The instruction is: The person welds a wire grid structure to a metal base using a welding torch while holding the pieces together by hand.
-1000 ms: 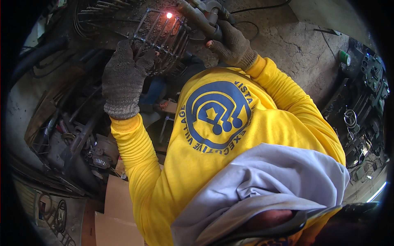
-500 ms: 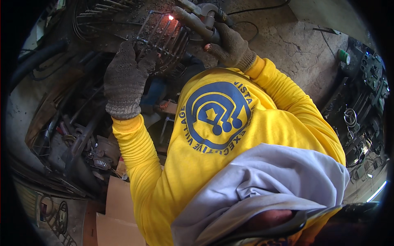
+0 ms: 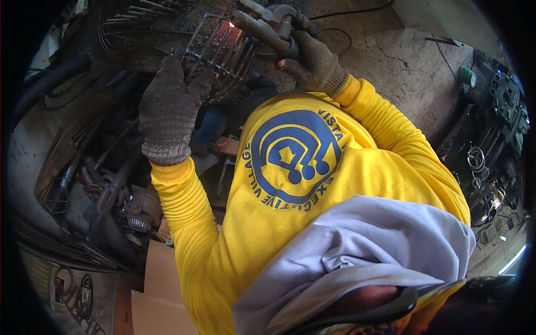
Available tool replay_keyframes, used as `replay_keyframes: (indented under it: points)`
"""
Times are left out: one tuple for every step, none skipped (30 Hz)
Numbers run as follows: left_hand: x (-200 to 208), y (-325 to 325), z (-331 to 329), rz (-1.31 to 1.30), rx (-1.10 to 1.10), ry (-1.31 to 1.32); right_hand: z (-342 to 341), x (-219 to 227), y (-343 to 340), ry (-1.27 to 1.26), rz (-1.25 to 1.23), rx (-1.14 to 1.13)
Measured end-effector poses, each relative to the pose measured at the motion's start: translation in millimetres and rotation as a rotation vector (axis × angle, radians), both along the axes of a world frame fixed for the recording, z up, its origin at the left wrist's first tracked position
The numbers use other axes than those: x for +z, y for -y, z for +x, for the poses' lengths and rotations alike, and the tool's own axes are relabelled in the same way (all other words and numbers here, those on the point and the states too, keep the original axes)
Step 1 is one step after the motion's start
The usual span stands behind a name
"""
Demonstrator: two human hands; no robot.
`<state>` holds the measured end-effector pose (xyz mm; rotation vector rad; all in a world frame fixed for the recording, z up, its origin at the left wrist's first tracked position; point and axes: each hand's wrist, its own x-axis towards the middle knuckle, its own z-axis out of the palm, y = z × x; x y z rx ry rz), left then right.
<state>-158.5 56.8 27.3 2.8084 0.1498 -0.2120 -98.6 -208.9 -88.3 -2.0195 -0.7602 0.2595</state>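
Both my hands wear dark knitted work gloves. My left hand is closed on the near-left corner of a metal rod frame, a grid of thin parallel bars; its fingertips are partly hidden by the bars. In my right hand is a welding torch, a thick dark tube held beyond my chest, with its tip at the far side of the frame. A small orange glow shows on the rod right by that tip. One bare fingertip pokes out of the right glove.
A bundle of metal rods lies at the far left. Dark cable runs along the floor at the back. Scrap metal parts and a motor-like piece crowd the left, near cardboard. A green can and metal pieces stand right.
The bright light at the torch tip has dimmed to a small orange glow. My left hand has shifted very slightly left; the right hand has hardly moved.
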Motion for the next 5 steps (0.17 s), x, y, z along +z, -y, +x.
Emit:
replay_keyframes:
  points:
    - [-7.2, -6.8, -4.3, 0.078, -0.108, 0.172, 2.7, 0.2, -1.8, 0.199, 0.068, 0.059]
    - [-8.4, -9.7, -8.3, 0.101, -0.141, 0.234, 2.0, 3.9, -2.2, 0.114, 0.081, 0.075]
    - [-9.2, -11.6, -10.3, 0.125, -0.176, 0.298, 1.2, -0.1, -1.5, 0.044, 0.109, 0.044]
    - [-7.9, -11.7, -10.5, 0.151, -0.209, 0.363, 0.2, -9.3, -1.7, -0.026, 0.136, 0.013]
    - [-3.8, -11.4, -8.1, 0.082, -0.119, 0.124, -0.3, -11.9, 0.2, -0.025, 0.134, 0.011]
